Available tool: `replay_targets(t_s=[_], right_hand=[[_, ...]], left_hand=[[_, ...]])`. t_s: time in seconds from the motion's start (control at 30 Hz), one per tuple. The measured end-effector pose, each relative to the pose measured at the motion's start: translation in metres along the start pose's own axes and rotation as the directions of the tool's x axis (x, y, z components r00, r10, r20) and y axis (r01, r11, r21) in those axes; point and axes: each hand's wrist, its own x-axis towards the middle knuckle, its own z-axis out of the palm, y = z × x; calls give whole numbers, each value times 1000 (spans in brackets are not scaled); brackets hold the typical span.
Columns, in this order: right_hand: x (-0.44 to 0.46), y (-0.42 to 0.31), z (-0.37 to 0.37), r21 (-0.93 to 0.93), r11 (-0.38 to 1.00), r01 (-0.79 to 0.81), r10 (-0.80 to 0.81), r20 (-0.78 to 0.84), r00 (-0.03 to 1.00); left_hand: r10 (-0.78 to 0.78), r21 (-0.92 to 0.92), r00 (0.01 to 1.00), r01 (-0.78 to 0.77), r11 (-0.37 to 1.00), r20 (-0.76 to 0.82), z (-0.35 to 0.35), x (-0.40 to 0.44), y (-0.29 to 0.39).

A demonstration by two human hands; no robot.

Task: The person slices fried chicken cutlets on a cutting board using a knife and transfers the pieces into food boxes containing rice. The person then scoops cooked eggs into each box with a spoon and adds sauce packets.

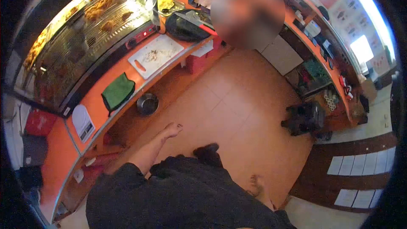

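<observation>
My left hand (172,130) hangs over the tiled floor beside the counter, its fingers curled in with nothing seen in them. A round metal pot (147,104) on the shelf below the counter is the nearest thing to it. Lower right, my right hand (255,185) is held away from my body above the floor, slightly blurred, fingers loosely apart and holding nothing visible. On the orange counter (95,95) lie a green cloth item with dark edging (118,92), a white scale (83,123) and a white cutting board (156,56) strewn with brown crumbs. Neither hand touches them.
A lit glass display case (91,21) with fried food lines the left counter. Ahead stands another person (248,12), partly blurred out. A black bin-like object (303,118) stands on the floor (229,97) by the right counter. Paper sheets (358,163) hang at lower right.
</observation>
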Motion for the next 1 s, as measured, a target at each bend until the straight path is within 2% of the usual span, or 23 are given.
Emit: replay_targets(t_s=[0.13, 0.2, 0.23, 0.27, 0.3, 0.33, 0.37, 0.4, 0.43, 0.47, 0.6, 0.67, 0.73, 0.8, 0.87, 0.93, 0.97, 1.0], right_hand=[[70, -153, -39, 64, 989, 130, -128, -47, 991], [166, -224, -72, 176, 962, 210, -222, 54, 973], [173, -276, -71, 137, 958, 250, -255, 16, 967], [164, -371, -50, 100, 946, 308, -307, -20, 951], [145, -460, -21, 6, 950, 311, -309, -110, 945], [218, -505, -41, -359, 582, 730, -725, 178, 665], [184, -589, -10, -410, 456, 790, -779, 245, 578], [258, -640, 2, -248, 585, 772, -744, 216, 633], [242, -713, 32, -31, 690, 723, -686, 292, 667], [221, -777, 63, -105, 668, 737, -676, 330, 659], [219, -970, 169, -3, 583, 812, -701, 504, 505], [235, -1030, 214, 29, 584, 811, -697, 529, 484], [255, -1070, 246, 70, 520, 851, -716, 580, 390], [266, -1108, 262, 102, 559, 823, -692, 604, 395], [283, -1157, 268, 124, 596, 793, -660, 638, 396], [308, -1219, 274, 126, 530, 838, -694, 633, 343], [314, -1254, 279, 190, 523, 831, -694, 660, 287], [320, -1289, 291, 181, 498, 848, -721, 630, 289]], left_hand=[[-25, -83, 1000, 27, 996, 18, -31, 80, 53], [-78, -73, 967, 98, 992, 242, -51, 113, 68], [-7, -58, 962, 24, 998, 274, -55, 115, 67], [75, -42, 953, -65, 997, 292, -65, 131, 76], [72, -42, 959, -63, 997, 274, -83, 145, 103], [9, -26, 954, -1, 1000, 299, -102, 139, 141], [-61, -13, 943, 69, 998, 327, -118, 133, 172], [-76, -22, 947, 87, 996, 314, -129, 135, 192], [-64, -171, 961, 113, 979, 269, -134, 139, 209], [-54, -317, 974, 123, 940, 220, -139, 147, 227], [-77, -410, 989, 122, 904, 126, -168, 207, 305], [34, -638, 999, -35, 769, -13, -176, 254, 330], [37, -612, 999, -46, 789, -28, -200, 306, 363], [39, -600, 997, -68, 797, -62, -226, 358, 393], [-39, -637, 996, -21, 771, -80, -246, 399, 423], [-54, -599, 994, -12, 801, -91, -264, 426, 446], [-63, -626, 989, -35, 779, -133, -266, 438, 448], [-73, -651, 983, -57, 757, -171, -275, 451, 457]])
